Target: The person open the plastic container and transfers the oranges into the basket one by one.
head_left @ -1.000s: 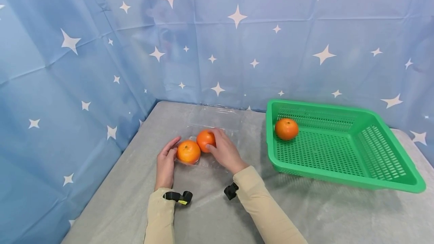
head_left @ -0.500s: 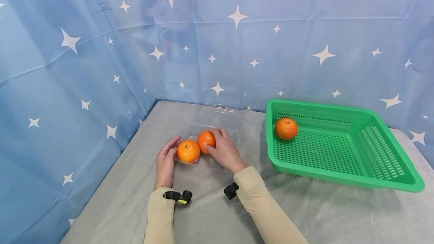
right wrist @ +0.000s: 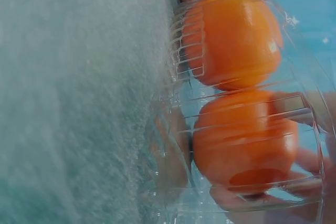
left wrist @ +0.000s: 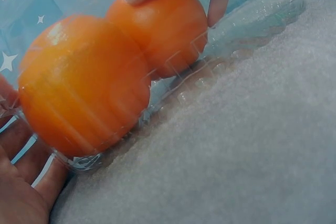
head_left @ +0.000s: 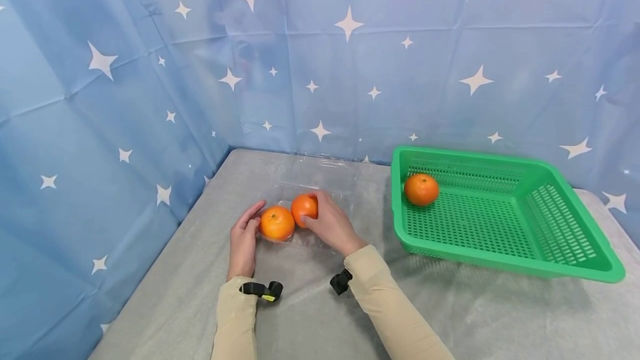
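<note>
One basket point(head_left: 470, 224), one box point(head_left: 318, 174), three oranges point(head_left: 277, 223), right fingers point(head_left: 323, 201) round one, left fingers point(head_left: 251, 214) apart

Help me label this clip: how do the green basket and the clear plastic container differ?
The green basket is larger than the clear plastic container. The basket is opaque with perforated walls; the container is see-through. The basket has one mandarin; the container has a second mandarin and a third mandarin, which the right hand grips. Both sit open on the grey tabletop.
</note>
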A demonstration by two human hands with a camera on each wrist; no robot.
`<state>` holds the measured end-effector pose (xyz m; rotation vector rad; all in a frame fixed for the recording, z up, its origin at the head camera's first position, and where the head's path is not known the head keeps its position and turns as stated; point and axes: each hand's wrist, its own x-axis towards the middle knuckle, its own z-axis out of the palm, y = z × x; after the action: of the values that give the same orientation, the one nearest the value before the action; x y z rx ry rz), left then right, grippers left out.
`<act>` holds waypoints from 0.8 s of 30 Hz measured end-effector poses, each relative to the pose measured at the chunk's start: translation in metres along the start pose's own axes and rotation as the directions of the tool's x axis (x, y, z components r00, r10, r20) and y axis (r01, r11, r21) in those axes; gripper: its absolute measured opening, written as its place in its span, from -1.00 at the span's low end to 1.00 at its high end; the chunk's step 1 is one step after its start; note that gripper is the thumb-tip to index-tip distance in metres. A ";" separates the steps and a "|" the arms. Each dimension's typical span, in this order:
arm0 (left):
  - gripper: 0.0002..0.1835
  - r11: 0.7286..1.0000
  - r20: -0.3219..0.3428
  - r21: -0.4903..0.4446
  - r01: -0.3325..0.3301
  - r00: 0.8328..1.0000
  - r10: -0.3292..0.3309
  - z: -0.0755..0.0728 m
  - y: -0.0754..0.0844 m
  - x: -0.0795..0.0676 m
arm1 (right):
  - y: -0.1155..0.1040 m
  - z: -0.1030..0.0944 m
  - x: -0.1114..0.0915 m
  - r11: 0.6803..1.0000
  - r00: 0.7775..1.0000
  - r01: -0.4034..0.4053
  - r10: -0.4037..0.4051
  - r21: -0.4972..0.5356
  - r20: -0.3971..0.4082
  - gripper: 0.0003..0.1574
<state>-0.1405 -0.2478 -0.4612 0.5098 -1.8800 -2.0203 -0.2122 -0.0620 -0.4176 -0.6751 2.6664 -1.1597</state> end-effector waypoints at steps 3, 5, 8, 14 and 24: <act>-0.62 1.000 0.004 -0.002 0.003 1.000 -0.003 -0.001 0.000 -0.001 | 0.001 0.001 0.000 1.000 1.000 0.000 0.000 0.001 0.007 -0.32; -0.62 1.000 0.005 -0.001 0.002 1.000 -0.002 -0.001 -0.001 -0.001 | 0.002 0.001 0.000 1.000 1.000 0.014 -0.014 -0.004 0.007 -0.31; -0.62 1.000 0.005 -0.004 0.008 1.000 -0.008 0.000 0.000 0.000 | 0.003 0.001 -0.001 0.999 0.999 0.042 -0.042 -0.020 0.003 -0.30; -0.62 1.000 0.007 -0.009 0.009 1.000 -0.009 0.000 0.001 0.000 | 0.002 -0.001 -0.001 0.998 0.999 0.049 -0.048 -0.047 0.014 -0.29; -0.63 1.000 0.005 -0.016 0.001 1.000 -0.001 0.000 0.001 0.000 | 0.002 0.000 -0.002 0.998 0.998 0.053 -0.052 -0.044 0.018 -0.32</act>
<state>-0.1406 -0.2477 -0.4605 0.5023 -1.8653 -2.0372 -0.2112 -0.0599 -0.4191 -0.7636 2.6831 -1.1049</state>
